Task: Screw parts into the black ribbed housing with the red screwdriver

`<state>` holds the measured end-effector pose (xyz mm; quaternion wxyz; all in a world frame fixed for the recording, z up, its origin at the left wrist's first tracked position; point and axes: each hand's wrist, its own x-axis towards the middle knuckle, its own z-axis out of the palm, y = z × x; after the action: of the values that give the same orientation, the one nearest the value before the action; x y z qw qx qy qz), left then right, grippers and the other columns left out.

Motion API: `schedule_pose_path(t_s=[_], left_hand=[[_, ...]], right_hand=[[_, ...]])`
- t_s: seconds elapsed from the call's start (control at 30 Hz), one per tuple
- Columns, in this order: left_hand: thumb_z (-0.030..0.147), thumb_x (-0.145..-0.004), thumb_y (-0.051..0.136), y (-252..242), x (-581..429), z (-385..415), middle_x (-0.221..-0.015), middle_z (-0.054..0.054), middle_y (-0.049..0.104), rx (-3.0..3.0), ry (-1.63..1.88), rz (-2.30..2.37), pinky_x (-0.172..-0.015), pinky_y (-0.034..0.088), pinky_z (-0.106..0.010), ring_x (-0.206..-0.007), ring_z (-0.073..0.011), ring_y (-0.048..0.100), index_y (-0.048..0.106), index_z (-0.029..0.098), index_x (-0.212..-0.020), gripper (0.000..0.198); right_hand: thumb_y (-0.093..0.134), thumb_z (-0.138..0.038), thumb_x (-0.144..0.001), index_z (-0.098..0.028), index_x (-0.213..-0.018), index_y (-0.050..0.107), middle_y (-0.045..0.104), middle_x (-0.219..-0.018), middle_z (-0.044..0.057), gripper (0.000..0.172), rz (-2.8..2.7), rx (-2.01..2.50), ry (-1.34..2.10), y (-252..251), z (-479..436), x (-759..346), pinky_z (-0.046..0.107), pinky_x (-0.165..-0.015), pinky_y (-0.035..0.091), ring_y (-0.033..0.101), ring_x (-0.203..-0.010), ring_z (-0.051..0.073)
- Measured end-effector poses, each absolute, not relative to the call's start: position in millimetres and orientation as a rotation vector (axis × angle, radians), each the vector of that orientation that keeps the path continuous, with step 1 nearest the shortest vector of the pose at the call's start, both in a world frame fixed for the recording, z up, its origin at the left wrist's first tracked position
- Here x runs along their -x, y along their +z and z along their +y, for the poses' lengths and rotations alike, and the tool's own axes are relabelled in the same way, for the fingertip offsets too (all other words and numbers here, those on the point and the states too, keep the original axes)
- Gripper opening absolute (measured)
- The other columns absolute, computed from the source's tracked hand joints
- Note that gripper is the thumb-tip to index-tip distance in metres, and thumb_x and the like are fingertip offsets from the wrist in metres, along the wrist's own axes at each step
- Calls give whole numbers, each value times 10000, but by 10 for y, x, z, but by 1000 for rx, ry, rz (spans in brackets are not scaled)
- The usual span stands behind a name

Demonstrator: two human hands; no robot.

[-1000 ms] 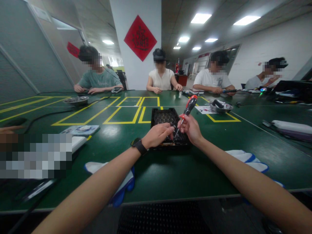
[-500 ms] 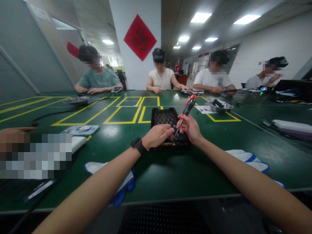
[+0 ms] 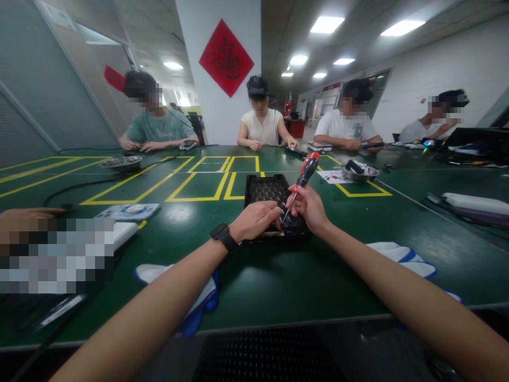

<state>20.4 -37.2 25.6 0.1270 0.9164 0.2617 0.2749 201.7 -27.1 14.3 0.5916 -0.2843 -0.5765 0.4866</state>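
Note:
A black tray-like case (image 3: 265,185) with a patterned inside lies on the green table before me. My right hand (image 3: 309,208) is closed on a red and black screwdriver (image 3: 307,171), whose thin shaft slants down and left to the near part of the case. Over the near left part of the case, my left hand (image 3: 258,219) has its fingers bent together close to the screwdriver tip. What those fingers pinch, if anything, is too small and hidden to make out. A dark watch is on my left wrist.
White and blue gloves (image 3: 194,302) lie under my left forearm, others (image 3: 401,257) beyond my right. Metal bowls (image 3: 360,172) stand farther back. Several people sit across the table; another person's hand (image 3: 27,215) is at the left.
The view has shifted slightly. My hands and the screwdriver keep nearly the same place over the case. Across the table, a person's hand has moved a little left with a dark object.

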Motion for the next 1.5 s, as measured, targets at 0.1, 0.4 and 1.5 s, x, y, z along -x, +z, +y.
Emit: schedule_pose_path(t_s=[0.1, 0.4, 1.5], left_hand=[[459, -917, 103, 256, -206, -374, -780, -58, 553, -2671, 792, 767, -728, 375, -240, -719, -125, 504, 691, 136, -713, 701], [453, -920, 113, 268, -211, -375, -760, -46, 522, -2680, 749, 765, -708, 364, -229, -707, -114, 493, 704, 156, -697, 698], [386, -772, 576, 165, -274, -283, -694, -14, 589, -2607, 836, 851, -599, 377, -218, -621, -102, 505, 630, 142, -778, 250]], right_hand=[[440, -431, -817, -184, -930, 485, 596, -599, -12, 276, -1347, 666, 1136, 145, -273, -2020, 183, -405, 363, 479, -406, 70], [443, -408, -817, -176, -924, 499, 599, -593, -4, 261, -1352, 658, 1144, 132, -263, -2024, 183, -403, 349, 474, -402, 71], [478, -455, -814, -206, -1041, 485, 558, -611, -41, 337, -1434, 615, 1058, 270, -392, -1932, 182, -405, 300, 396, -410, 49]])
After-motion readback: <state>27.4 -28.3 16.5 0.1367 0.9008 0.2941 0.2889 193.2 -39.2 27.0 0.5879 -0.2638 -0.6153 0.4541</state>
